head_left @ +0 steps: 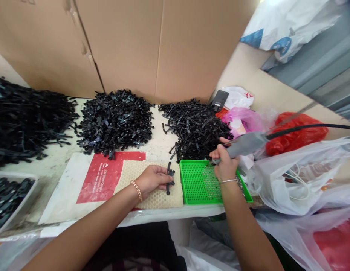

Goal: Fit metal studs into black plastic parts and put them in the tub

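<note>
My left hand (152, 178) is closed at the fingertips on a small black plastic part (169, 177), a long strip with a shorter piece across it. That part is over the honeycomb-patterned mat (155, 200). My right hand (224, 162) grips a grey electric screwdriver (245, 145) with a black cord. The screwdriver's tip end points left, above the green perforated tray (188, 199); the tip itself is hard to make out. Small metal screws (213, 182) sit in the tray's holes, and more lie at its right side, partly hidden by my right forearm.
Heaps of black plastic pieces lie at the back: a left heap (25, 116), a middle heap (118, 120) and a right heap (194, 128). A white bin (33, 188) stands front left. Plastic bags (276, 184) crowd the right. A cardboard wall (129, 49) closes off the back.
</note>
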Demonstrator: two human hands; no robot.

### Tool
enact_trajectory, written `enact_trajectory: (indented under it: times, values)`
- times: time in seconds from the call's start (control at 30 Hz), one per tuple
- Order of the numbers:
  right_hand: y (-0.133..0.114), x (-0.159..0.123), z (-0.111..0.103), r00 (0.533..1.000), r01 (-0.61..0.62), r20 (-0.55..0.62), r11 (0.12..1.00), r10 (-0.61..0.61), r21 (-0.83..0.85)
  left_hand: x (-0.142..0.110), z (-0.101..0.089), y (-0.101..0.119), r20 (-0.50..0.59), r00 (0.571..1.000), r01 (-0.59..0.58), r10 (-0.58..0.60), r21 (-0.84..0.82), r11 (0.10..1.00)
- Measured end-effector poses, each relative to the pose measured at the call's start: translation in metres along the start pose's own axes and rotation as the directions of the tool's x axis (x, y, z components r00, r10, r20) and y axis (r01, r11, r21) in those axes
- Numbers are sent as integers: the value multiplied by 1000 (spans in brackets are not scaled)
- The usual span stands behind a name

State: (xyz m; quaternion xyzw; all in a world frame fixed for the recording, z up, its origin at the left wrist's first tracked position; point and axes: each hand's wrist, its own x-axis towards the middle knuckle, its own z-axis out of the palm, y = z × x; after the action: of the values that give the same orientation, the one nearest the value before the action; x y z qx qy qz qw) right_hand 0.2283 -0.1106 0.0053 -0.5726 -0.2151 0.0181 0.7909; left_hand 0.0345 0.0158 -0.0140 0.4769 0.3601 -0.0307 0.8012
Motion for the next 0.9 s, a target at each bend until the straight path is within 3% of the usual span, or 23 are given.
enact_trajectory:
  times: [0.1,0.2,0.3,0.4,0.9]
  values:
    - [-23,-11,21,1000,0,-29,992,4,126,0,1,0,-15,1000,-1,0,-5,1000]
    - [-37,-32,51,996,-77,70,967,62,242,0,2,0,-23,1000,-17,17,-11,1000]
    - [-34,-53,80,976,-169,182,948,122,271,1,1,-2,-20,999,-34,33,-16,999]
    - [-23,-63,96,960,-227,222,940,171,254,2,0,-3,-14,999,-38,38,-17,999]
    - [-14,-65,98,959,-244,196,946,203,212,-1,1,-1,-5,999,-50,50,-66,997]
